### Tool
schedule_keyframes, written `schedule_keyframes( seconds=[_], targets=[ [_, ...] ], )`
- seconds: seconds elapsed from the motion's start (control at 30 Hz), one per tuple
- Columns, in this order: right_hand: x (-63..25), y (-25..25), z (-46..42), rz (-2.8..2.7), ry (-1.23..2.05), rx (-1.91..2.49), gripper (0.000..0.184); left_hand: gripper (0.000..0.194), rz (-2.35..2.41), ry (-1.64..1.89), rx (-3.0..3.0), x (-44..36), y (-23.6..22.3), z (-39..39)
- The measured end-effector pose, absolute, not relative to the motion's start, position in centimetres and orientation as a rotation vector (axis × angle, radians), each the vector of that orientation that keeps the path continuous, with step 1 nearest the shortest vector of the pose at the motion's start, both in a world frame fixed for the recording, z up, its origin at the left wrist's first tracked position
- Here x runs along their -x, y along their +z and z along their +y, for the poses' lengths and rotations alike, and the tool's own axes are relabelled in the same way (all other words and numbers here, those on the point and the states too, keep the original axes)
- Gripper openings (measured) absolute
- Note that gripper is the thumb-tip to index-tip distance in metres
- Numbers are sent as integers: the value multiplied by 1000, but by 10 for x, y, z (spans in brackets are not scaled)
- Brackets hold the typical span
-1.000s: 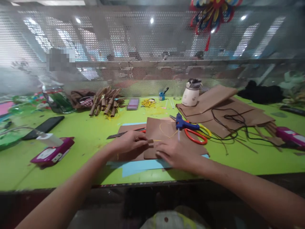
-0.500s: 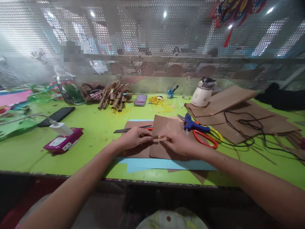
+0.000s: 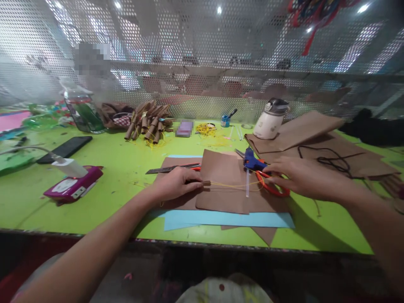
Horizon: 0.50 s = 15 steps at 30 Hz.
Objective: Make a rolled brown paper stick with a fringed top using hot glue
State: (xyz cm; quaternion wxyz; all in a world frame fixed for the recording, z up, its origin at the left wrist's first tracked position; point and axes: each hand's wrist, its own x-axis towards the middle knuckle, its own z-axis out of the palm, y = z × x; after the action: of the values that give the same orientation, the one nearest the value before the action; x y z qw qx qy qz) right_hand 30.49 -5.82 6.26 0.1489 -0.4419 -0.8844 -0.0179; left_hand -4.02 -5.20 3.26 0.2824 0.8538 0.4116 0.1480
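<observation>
My left hand (image 3: 173, 182) is closed on a small brown paper roll (image 3: 206, 183) over the stacked brown paper sheets (image 3: 221, 162). Yellow string (image 3: 233, 185) stretches from the roll toward my right hand (image 3: 303, 176). The fingers of that hand pinch the string's far end above the red scissor handles (image 3: 277, 192). A blue glue gun (image 3: 252, 161) lies just left of my right fingertips, its clear glue stick (image 3: 248, 185) showing. Behind my left fingers rests a long grey blade-like tool (image 3: 164, 169). Light blue paper (image 3: 227, 219) sticks out under the brown sheets.
Brown paper rolls (image 3: 151, 124) are piled at the back, near tangled yellow string (image 3: 205, 129). A white flask (image 3: 270, 120) and large brown sheets (image 3: 328, 153) stand right. A purple power adapter (image 3: 74, 183) and black phone (image 3: 66, 149) lie left.
My right hand has moved right, away from the left hand, drawing the yellow string out long. My left hand stays at the roll. The view has shifted slightly.
</observation>
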Motion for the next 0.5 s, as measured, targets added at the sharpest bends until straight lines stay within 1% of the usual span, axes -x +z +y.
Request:
schedule_keyframes(
  seconds=[0.1, 0.17, 0.33, 0.43, 0.5],
  targets=[
    [-291, 70, -55, -2629, -51, 1265, 22, 29, 1097, 400, -2374, 40, 33, -54],
    [-285, 74, -47, -2507, 7, 1300, 25, 29, 1100, 419, -2411, 40, 32, -54],
    [-286, 66, -25, -2138, 122, 1423, 24, 29, 1133, 434, -2432, 43, 30, -52],
    [-284, 51, -18, -2142, 202, 1385, 24, 29, 1110, 447, -2480, 43, 30, -51],
    [-284, 39, -13, -2179, 146, 1412, 25, 29, 1105, 446, -2511, 43, 29, -51]
  ],
)
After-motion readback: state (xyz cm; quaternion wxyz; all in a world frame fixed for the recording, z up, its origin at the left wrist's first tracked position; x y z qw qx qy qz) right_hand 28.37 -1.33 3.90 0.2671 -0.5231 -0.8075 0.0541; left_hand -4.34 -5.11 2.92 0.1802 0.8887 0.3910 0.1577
